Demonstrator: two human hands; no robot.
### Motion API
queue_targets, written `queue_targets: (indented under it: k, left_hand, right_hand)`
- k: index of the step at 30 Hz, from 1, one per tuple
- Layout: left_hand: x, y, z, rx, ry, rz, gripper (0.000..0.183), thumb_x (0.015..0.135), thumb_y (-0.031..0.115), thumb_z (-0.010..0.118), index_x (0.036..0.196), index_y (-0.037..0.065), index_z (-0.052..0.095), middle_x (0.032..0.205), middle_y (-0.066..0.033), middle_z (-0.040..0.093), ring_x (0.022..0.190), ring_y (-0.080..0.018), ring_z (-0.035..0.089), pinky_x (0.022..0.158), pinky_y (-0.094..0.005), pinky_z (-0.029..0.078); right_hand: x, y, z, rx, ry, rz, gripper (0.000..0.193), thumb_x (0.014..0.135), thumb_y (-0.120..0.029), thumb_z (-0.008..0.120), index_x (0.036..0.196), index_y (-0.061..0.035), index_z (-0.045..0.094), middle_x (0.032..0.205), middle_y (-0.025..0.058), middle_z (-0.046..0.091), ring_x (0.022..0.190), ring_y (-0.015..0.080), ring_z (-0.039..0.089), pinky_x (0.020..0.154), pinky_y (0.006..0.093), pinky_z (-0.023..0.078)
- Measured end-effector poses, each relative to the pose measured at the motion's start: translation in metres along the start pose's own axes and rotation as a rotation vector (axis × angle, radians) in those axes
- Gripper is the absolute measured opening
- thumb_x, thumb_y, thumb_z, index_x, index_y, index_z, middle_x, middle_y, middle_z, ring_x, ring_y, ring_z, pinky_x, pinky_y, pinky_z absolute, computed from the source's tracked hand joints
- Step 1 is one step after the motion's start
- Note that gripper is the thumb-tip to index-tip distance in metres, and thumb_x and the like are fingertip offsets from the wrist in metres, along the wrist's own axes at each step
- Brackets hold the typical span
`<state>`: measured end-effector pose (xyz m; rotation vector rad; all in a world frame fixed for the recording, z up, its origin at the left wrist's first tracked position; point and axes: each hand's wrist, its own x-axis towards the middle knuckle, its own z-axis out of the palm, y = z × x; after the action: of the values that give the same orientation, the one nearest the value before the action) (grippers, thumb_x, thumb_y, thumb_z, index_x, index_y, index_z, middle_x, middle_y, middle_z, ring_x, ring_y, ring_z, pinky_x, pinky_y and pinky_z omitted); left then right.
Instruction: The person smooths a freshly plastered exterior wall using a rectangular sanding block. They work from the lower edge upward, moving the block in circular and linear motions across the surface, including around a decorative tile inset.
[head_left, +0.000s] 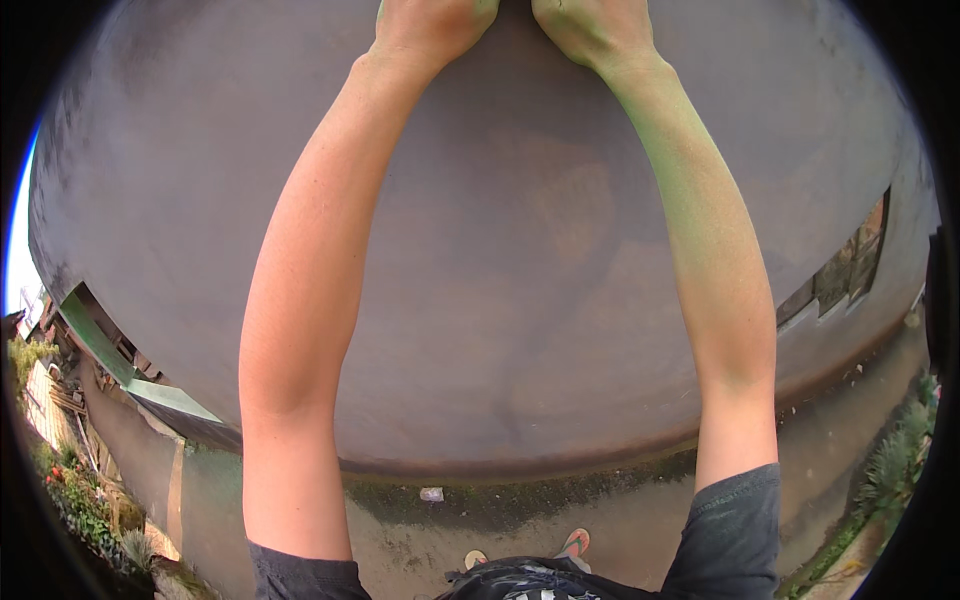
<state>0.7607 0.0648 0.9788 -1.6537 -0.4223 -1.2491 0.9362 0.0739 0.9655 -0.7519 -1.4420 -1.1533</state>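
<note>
Your left hand (pixel 440 24) and right hand (pixel 598 26) stretch far, probably to meet the grey wall (pixel 510 300); their cut-off grip I cannot tell.

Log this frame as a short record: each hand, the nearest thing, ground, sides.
Left hand: cut by the top edge, fingers' hold not visible
Right hand: likewise cut, apart from the left
Nearest thing: grey wall, contact unclear
Ground: pale scrap near the wall's foot; sandals worn
Sides: plants left and right
</note>
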Motion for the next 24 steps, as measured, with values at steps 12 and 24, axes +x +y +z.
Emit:
queue_targets:
  k: [12, 24]
  left_hand:
    - [-0.395, 0.232, -0.027, -0.042, -0.239, -0.170, 0.045, 0.098, 0.016, 0.062, 0.142, 0.023, 0.059, 0.156, -0.0012, 0.057, 0.148, -0.0237, 0.049, 0.132, -0.0494, 0.018]
    - [0.058, 0.029, 0.019, -0.015, 0.032, 0.041, 0.038, 0.103, 0.015, 0.056, 0.140, 0.008, 0.053, 0.158, -0.0166, 0.050, 0.150, -0.0354, 0.043, 0.125, -0.0525, 0.030]
  right_hand:
    - [-0.426, -0.122, -0.065, 0.119, -0.357, -0.008, 0.066, 0.111, -0.051, 0.040, 0.167, -0.0176, 0.032, 0.173, 0.0056, 0.032, 0.162, 0.0288, 0.021, 0.131, 0.0580, 0.000]
    - [0.031, 0.044, -0.023, 0.074, 0.050, 0.041, 0.064, 0.112, -0.047, 0.033, 0.163, -0.0098, 0.036, 0.171, 0.0128, 0.033, 0.160, 0.0299, 0.024, 0.131, 0.0536, 0.014]
